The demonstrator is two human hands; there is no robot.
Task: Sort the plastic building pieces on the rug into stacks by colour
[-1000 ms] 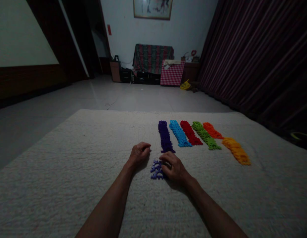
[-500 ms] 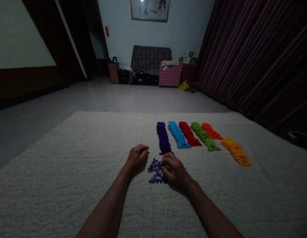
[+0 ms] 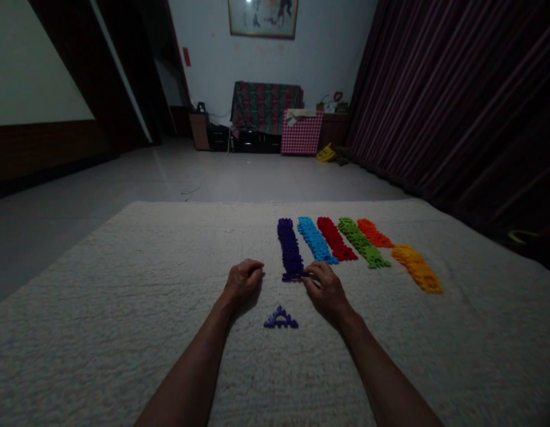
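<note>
The right hand (image 3: 327,292) pinches a dark-purple toothed piece (image 3: 291,277); a nudge could skew the long purple row (image 3: 290,246) beside it. The left hand (image 3: 243,281) curls, seemingly empty.

Purple row (image 3: 290,248): toothed flat pieces overlapping in a tight strip, lying right of centre, running down the frame with a slight slant to the right. At its lower end a single purple piece (image 3: 293,277), seen nearly edge-on, held at its right tip. Loose purple triangle (image 3: 281,313), notched edges, arched opening, lies flat below centre, apex toward top of frame, apart from the row.
</note>
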